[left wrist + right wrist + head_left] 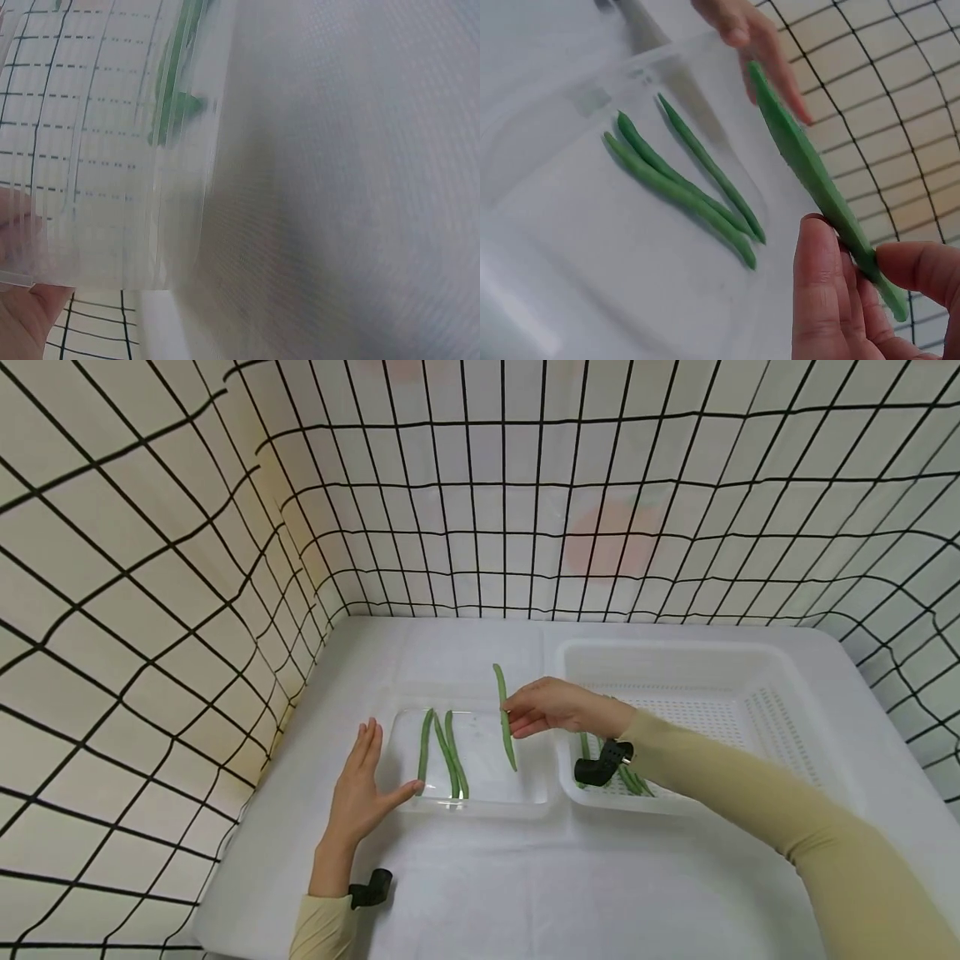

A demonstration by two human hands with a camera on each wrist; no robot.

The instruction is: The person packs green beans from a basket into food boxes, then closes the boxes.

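Note:
Between thumb and fingertips my right hand [553, 706] pinches a long green bean [500, 681], held over the right part of a clear plastic box [480, 808]. In the right wrist view this bean [806, 165] slants up from the fingers. Three more green beans [452, 756] lie lengthwise in the box, toward its left side. My left hand [362, 797] rests along the box's left side, fingers straight and thumb at the near-left corner. Through the box wall [112, 225], the left wrist view shows blurred green beans [172, 90].
Right of the box stands a white perforated basket [675, 650]; several green beans [630, 781] lie at its left end, partly under my right wrist. Black wire mesh [487, 485] encloses the white table [480, 877] at the back and sides.

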